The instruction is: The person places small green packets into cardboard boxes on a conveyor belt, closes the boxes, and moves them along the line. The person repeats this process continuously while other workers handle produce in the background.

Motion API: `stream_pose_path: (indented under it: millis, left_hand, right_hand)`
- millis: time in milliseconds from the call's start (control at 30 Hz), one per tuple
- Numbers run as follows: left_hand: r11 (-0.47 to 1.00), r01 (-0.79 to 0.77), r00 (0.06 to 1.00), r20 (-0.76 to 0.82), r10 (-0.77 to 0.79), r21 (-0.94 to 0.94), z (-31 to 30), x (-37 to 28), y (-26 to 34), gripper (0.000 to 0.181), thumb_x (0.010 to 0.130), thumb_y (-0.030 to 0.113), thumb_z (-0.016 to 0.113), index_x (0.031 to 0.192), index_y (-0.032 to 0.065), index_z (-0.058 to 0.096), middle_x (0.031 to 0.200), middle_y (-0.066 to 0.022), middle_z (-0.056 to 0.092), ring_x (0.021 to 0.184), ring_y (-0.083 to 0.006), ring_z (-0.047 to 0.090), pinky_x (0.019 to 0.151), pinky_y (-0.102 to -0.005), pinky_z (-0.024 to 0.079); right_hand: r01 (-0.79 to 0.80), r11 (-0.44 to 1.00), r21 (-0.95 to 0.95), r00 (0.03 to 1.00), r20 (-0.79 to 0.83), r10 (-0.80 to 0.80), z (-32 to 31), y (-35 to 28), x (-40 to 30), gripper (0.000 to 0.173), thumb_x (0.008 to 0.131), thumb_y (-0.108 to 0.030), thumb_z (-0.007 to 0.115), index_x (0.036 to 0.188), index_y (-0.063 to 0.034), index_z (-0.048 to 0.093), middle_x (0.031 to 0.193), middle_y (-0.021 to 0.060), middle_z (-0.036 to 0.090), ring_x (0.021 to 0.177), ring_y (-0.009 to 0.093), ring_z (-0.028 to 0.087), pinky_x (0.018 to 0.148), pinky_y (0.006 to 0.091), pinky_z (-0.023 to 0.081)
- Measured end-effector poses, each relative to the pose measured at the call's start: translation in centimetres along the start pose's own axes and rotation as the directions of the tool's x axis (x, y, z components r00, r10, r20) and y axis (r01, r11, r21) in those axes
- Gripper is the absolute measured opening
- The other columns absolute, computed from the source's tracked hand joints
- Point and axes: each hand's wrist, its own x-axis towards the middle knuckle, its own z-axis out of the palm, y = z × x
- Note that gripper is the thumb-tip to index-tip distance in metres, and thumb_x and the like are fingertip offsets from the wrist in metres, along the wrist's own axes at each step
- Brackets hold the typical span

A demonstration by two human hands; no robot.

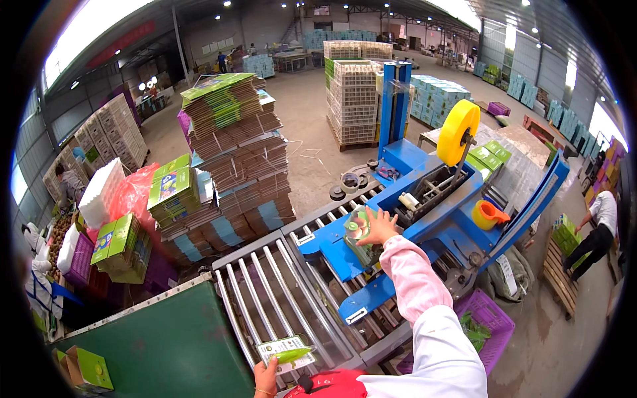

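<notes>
My right hand (380, 226) reaches forward with fingers spread over a small printed carton (359, 229). This carton shows kiwifruit pictures and sits between the blue guides of a carton-sealing machine (418, 199). At the lower edge, my left hand (266, 378) has its thumb over the edge of a white printed card (286, 348), above the steel roller conveyor (268, 293). A slim bright-green item (292, 354) lies across the card; what it is, I cannot tell.
A yellow tape roll (458, 132) is mounted on the sealer. A green conveyor belt (164, 348) carries an open green carton (89, 368) at lower left. Flattened cartons (239, 154) stand stacked ahead. A purple crate (490, 323) sits right; beyond it a person (599, 224) bends over cartons.
</notes>
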Motion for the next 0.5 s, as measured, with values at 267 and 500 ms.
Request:
stream_pose_path:
  millis: [267,500]
  left_hand:
    - [0.990,0.051,0.996,0.073,-0.061,0.129,1.1,1.2,-0.4,0.020,0.083,0.012,0.052,0.093,-0.0049,0.057,0.085,-0.0079,0.062,0.072,-0.0139,0.058,0.066,-0.0258,0.046]
    - [0.994,0.076,0.990,0.109,-0.085,0.079,0.9,1.7,-0.4,0.022,0.083,0.013,0.052,0.095,-0.0055,0.057,0.087,-0.0091,0.061,0.074,-0.0144,0.058,0.067,-0.0263,0.046]
  right_hand:
    - [-0.255,0.960,-0.116,0.966,-0.065,0.249,-0.4,-2.4,-2.5,0.107,0.054,-0.073,0.054,0.133,-0.0099,0.019,0.121,0.0175,0.036,0.113,0.032,0.033,0.086,0.0543,0.029]
    - [0.125,0.992,-0.032,0.978,0.169,-0.118,-3.4,1.7,-2.2,0.112,0.047,-0.059,0.070,0.134,-0.0158,0.016,0.136,0.0208,0.015,0.125,0.039,0.015,0.093,0.0579,0.022]
